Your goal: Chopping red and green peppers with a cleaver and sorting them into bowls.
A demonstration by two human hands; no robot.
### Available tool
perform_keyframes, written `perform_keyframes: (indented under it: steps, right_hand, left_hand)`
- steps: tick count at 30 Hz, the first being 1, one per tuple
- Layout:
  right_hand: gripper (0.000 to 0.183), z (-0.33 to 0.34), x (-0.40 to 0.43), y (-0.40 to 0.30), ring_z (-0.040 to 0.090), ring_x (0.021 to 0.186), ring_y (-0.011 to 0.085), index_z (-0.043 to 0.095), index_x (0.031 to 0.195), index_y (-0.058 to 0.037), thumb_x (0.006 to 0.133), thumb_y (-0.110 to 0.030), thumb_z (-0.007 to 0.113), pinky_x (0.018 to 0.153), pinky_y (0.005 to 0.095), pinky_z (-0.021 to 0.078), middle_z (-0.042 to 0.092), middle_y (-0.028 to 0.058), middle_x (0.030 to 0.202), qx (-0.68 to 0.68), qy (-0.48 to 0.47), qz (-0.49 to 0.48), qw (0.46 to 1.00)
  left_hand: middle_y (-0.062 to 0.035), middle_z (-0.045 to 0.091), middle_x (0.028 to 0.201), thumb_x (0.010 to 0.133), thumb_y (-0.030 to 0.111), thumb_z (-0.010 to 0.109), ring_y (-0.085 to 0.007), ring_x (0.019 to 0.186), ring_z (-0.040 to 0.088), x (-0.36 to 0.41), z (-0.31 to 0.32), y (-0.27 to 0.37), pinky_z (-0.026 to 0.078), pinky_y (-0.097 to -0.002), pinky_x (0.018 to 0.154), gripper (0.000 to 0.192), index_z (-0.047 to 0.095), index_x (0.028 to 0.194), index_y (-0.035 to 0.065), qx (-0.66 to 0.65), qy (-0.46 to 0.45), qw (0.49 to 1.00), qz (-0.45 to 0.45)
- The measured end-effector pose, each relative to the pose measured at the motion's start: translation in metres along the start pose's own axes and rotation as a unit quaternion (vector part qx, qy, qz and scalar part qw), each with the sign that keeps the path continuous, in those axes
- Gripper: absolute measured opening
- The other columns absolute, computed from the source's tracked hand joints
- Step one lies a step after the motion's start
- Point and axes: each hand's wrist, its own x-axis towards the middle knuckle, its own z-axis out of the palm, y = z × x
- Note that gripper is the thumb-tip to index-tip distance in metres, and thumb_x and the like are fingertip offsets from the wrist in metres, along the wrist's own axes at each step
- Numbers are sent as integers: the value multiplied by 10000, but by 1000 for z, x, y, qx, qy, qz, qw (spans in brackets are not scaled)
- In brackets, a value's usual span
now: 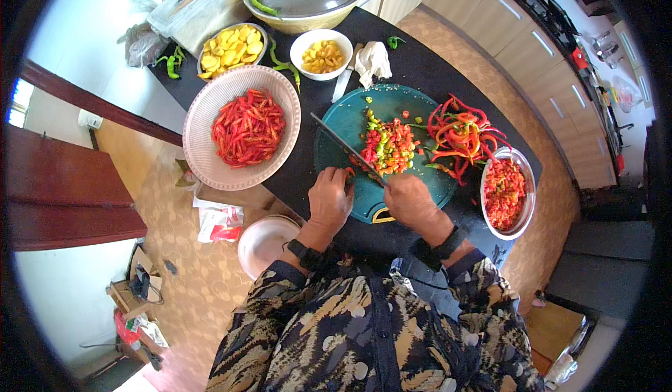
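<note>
My right hand [412, 200] grips the handle of a kitchen knife [340, 139], whose blade is seen nearly edge-on and slants across a round green cutting board [336, 116]. My left hand [331, 195] is curled at the board's near left edge, left of the blade, with a bit of red chili pepper [350, 171] showing at its fingers. Chopped red and green chili pieces [394, 148] are heaped on the board right of the blade. Whole red chili peppers [464, 132] lie piled at the board's right edge. Some red pieces by the blade are partly hidden.
A colander [191, 129] of red chilies stands left; a bowl [527, 224] of chopped chilies stands right. Behind are a white bowl [296, 51] of yellow pieces, a bowl of yellow slices [231, 48], a second knife [342, 85], a white cloth [373, 61] and a lidded pot [304, 22].
</note>
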Motion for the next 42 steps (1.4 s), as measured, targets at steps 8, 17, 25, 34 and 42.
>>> perform_keyframes:
  steps: [8, 17, 25, 34, 42]
  right_hand:
    - [150, -16, -10, 4, 589, 642, 418, 547, 685, -9, 791, -115, 549, 617, 494, 503, 578, 214, 681, 98, 52, -8, 994]
    - [173, 0, -9, -6, 588, 647, 436, 572, 686, -13, 798, -143, 554, 620, 504, 500, 583, 221, 683, 24, -39, -4, 999]
    - [161, -4, -5, -4, 601, 636, 418, 573, 660, -29, 783, -133, 571, 606, 491, 503, 583, 220, 650, 92, 39, 20, 995]
    - [185, 3, 2, -5, 587, 647, 441, 552, 646, -2, 775, -133, 574, 621, 504, 495, 577, 244, 657, 124, 36, 35, 991]
    - [165, 3, -4, -18, 601, 664, 433, 589, 668, -5, 773, -131, 572, 630, 504, 501, 588, 250, 679, 82, -2, 26, 996]
  left_hand:
    - [-131, 648, 920, 647, -24, 688, -313, 840, 642, 1, 11, -12, 540, -375, 719, 342, 699, 974, 77, -65, 21, 997, 31]
    - [-111, 649, 874, 664, -51, 638, -295, 820, 633, 4, 14, -16, 530, -372, 711, 222, 697, 866, 21, -63, 10, 995, 71]
    - [-94, 650, 869, 639, -46, 650, -286, 822, 625, 2, 14, -21, 527, -368, 708, 194, 682, 816, 26, -67, 0, 994, 86]
    - [-88, 665, 882, 635, -15, 680, -284, 820, 637, 4, 13, -22, 533, -372, 692, 213, 690, 834, 60, -47, -14, 994, 94]
    - [-92, 673, 894, 628, 14, 701, -296, 820, 646, 5, 7, -20, 541, -384, 667, 261, 709, 876, 93, -34, -14, 996, 87]
